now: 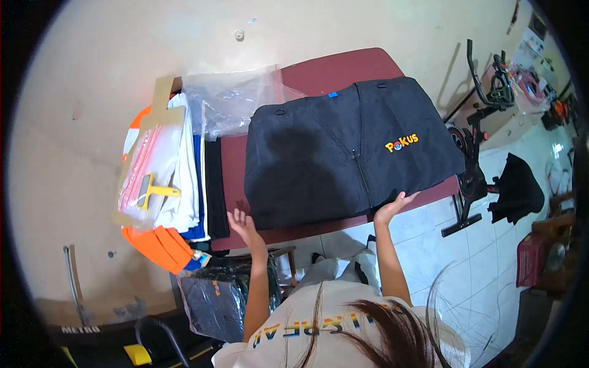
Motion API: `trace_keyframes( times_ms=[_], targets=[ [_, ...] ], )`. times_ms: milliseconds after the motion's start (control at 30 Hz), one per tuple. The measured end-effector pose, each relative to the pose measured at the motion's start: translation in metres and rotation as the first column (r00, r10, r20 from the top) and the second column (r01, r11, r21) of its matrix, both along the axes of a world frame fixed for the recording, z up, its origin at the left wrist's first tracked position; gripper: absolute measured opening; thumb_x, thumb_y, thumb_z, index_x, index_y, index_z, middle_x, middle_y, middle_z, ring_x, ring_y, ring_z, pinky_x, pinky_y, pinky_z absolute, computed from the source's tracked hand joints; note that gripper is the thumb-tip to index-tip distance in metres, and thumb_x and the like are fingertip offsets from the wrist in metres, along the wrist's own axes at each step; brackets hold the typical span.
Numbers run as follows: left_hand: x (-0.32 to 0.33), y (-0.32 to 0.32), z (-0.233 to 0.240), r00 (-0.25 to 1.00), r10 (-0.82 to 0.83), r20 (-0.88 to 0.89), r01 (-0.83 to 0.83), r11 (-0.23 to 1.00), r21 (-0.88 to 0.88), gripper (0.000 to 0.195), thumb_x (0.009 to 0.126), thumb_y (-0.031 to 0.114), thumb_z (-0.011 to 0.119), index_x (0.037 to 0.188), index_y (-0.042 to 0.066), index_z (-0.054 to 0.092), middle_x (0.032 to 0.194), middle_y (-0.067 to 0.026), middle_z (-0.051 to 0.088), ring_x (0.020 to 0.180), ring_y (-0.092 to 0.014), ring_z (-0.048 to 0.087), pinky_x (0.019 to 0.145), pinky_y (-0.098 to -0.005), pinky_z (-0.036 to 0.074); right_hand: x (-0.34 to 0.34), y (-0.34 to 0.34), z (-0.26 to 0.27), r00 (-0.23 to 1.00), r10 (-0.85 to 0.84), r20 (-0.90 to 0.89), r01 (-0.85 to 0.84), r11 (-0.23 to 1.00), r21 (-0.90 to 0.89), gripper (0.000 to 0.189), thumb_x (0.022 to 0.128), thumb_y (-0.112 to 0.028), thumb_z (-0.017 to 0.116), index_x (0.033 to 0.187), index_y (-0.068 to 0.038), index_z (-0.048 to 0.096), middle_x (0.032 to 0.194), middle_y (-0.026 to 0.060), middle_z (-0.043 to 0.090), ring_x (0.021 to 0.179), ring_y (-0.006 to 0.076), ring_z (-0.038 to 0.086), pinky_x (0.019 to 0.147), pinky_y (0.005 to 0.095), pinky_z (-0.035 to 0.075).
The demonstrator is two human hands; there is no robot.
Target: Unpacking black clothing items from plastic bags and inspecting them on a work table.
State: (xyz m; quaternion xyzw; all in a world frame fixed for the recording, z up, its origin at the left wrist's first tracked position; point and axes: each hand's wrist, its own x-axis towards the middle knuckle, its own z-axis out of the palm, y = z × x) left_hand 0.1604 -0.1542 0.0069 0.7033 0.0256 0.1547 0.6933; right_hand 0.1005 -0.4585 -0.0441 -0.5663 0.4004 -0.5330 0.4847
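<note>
A black garment point(299, 170) with a central zipper and a colourful embroidered logo lies folded into a wide shape on the dark red table point(340, 64). My left hand point(244, 225) is beside its lower left corner, palm up with fingers apart, holding nothing. At the garment's near edge, right of the zipper, my right hand point(393, 208) rests with the thumb side up; part of its fingers may be under the cloth. Left of the garment stands a stack of folded clothes point(184, 184) in white, blue, black and orange.
On the stack lie a cardboard piece point(161, 108), plastic zip bags point(142, 170) and a yellow-handled roller point(158, 190). A clear plastic bag point(230, 101) lies behind. Below left are plastic-wrapped dark garments point(216, 299). An exercise bike point(474, 165) stands right, near the table's end.
</note>
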Motion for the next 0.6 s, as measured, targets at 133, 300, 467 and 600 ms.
trace_keyframes(
  times_ms=[133,300,467,600],
  targets=[
    [-0.007,-0.001,-0.014,0.948,-0.301,-0.102,0.312,0.942,0.120,0.073,0.089,0.034,0.046,0.137,0.009,-0.002,0.139,-0.0161,0.014,0.127,-0.030,0.018,0.102,-0.0404,0.018,0.009,0.026,0.001,0.998,-0.061,-0.028,0.061,0.998,-0.002,0.066,0.091,-0.038,0.029,0.135,0.006,0.004,0.142,0.0226,0.005,0.132,0.0319,0.006,0.106,0.0385,0.005],
    [-0.004,0.012,-0.018,0.870,-0.418,-0.260,0.453,0.887,0.089,0.083,0.083,0.048,0.049,0.137,0.011,-0.001,0.140,-0.0144,0.008,0.127,-0.033,0.018,0.101,-0.0433,0.021,0.015,0.078,-0.001,0.995,-0.017,-0.096,0.014,0.999,-0.034,0.067,0.089,-0.033,0.032,0.135,0.006,0.002,0.142,0.0225,0.003,0.132,0.0317,0.004,0.106,0.0369,0.003],
    [-0.004,0.019,-0.025,0.846,-0.290,-0.447,0.319,0.948,-0.011,0.064,0.088,0.043,0.044,0.133,0.013,0.012,0.132,-0.0175,0.026,0.116,-0.029,0.036,0.093,-0.0402,0.033,-0.021,0.117,0.014,0.926,0.352,-0.140,-0.359,0.933,-0.025,0.078,0.084,-0.024,0.046,0.135,0.004,-0.005,0.143,0.0202,-0.002,0.133,0.0298,0.000,0.106,0.0362,0.001],
    [-0.013,0.016,-0.044,0.929,-0.230,-0.291,0.220,0.973,-0.067,0.052,0.090,0.035,0.043,0.129,0.007,0.022,0.123,-0.0185,0.037,0.107,-0.028,0.044,0.088,-0.0356,0.036,-0.043,0.070,0.020,0.970,0.234,-0.070,-0.233,0.972,0.013,0.075,0.085,-0.027,0.043,0.136,0.003,-0.003,0.144,0.0171,-0.001,0.133,0.0261,0.001,0.106,0.0339,0.002]
  ],
)
